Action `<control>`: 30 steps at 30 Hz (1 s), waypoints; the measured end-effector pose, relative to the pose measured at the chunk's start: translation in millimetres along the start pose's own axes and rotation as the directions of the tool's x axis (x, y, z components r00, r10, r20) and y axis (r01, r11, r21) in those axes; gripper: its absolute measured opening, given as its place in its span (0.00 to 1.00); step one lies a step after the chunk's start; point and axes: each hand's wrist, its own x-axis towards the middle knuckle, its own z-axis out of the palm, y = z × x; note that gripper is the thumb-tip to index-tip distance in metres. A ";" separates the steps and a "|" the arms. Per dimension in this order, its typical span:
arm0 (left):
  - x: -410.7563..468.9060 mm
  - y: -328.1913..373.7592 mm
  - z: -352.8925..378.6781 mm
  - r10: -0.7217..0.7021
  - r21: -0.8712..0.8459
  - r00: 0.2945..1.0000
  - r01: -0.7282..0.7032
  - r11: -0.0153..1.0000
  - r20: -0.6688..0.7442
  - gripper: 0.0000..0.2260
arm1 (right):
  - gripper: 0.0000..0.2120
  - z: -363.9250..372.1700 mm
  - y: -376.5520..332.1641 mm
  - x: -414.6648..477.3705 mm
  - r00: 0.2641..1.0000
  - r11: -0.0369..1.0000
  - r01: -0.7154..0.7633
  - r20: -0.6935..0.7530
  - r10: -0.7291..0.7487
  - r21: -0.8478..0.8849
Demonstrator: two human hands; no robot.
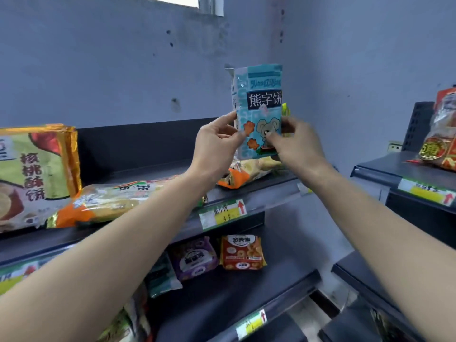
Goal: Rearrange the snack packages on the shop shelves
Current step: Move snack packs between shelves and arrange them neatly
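Note:
A light-blue biscuit packet [259, 95] with a cartoon bear stands upright above the right end of the top shelf [138, 174]. My left hand [217, 146] pinches its lower left edge and my right hand [296, 141] grips its lower right corner. Under the packet lies an orange and yellow packet [246, 172], flat on the shelf. A second orange packet [111, 203] lies flat to the left. At the far left a large green and gold packet [34, 174] leans upright.
The shelf below [246, 292] holds a purple packet [195, 259], a red-orange packet [241, 253] and a teal one beside them. A separate shelf unit [385, 169] at right carries a red bagged item [444, 134]. Price tags line the shelf fronts; a blue wall stands behind.

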 end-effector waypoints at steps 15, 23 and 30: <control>79.7 -24.5 -1.7 -0.073 0.212 0.982 0.110 0.971 -0.176 0.22 | 0.16 34.8 30.0 95.0 0.945 0.986 0.084 0.301 -0.124 0.143; 110.3 -44.8 -55.5 -0.229 0.300 0.932 0.312 0.902 -0.281 0.24 | 0.07 94.7 23.2 124.0 0.805 0.979 -0.114 0.593 -0.009 0.169; 114.1 -93.1 -82.4 -0.345 0.340 0.878 0.452 0.825 -0.331 0.25 | 0.04 155.5 39.5 128.5 0.646 0.930 -0.361 0.737 0.197 0.067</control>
